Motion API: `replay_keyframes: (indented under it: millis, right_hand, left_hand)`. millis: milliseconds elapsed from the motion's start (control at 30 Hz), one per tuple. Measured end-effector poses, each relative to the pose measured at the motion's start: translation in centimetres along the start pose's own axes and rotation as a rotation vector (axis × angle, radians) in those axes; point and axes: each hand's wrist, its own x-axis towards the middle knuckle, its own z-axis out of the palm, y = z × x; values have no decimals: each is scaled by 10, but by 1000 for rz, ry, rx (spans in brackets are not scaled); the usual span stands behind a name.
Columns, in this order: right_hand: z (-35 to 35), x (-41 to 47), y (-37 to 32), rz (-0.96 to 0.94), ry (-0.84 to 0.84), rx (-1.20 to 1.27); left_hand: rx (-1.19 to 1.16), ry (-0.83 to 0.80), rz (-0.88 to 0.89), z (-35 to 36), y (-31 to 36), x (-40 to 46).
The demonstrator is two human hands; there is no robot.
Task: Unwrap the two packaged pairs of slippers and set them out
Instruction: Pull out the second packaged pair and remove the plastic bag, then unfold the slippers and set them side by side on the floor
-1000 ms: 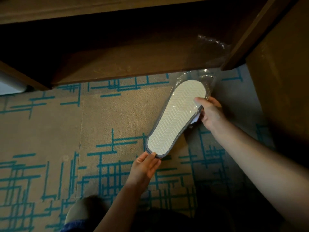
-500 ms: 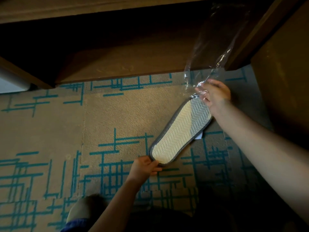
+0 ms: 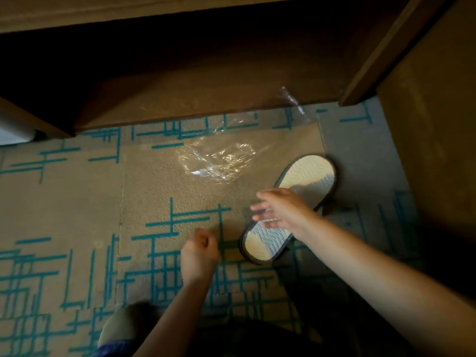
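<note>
A pair of slippers (image 3: 307, 176) lies sole-up on the carpet at the right, cream ribbed sole with a dark grey rim. The clear plastic wrapper (image 3: 219, 161) lies loose on the carpet to its upper left, apart from both hands. My right hand (image 3: 280, 212) hovers over the middle of the sole with fingers spread and blurred, holding nothing. My left hand (image 3: 199, 251) is loosely curled just left of the slipper's near end, not touching it. Only this one pair shows.
Patterned beige and teal carpet (image 3: 77, 215) covers the floor. A dark wooden shelf unit (image 3: 180, 104) runs along the top, and a wooden panel (image 3: 432, 124) stands at the right. My knee (image 3: 116, 328) and blue clothing show at the bottom left.
My right hand pulled the wrapper off the slippers and let it go; it now lies on the carpet. My left hand released the slipper's near end.
</note>
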Motion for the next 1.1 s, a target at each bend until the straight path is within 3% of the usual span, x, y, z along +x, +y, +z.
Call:
replay_keyframes:
  millis: [133,300,400,600,800,967,1100]
  right_hand:
    - [-19,3,26,-415,350,-619]
    - [-28,6,41,-598,482,-1070]
    - [-28,5,47,-622,482,-1182]
    - [-30,12,74,-572,216,-1421]
    - [-34,16,97,-568,305,-1560]
    - [-27,10,107,-511,423,-1425]
    - [-27,9,102,-537,438,-1396]
  left_hand:
    - [73,144,255,-10,18,19]
    - [399,-21,446,1,42,42]
    - [601,-147,498,11,50,57]
    - [790,-272,526,24,41,81]
    - [903,-264,689,24,44,103]
    - [1024,-262,748,12,63,124]
    - [899,-164,783,13,72,104]
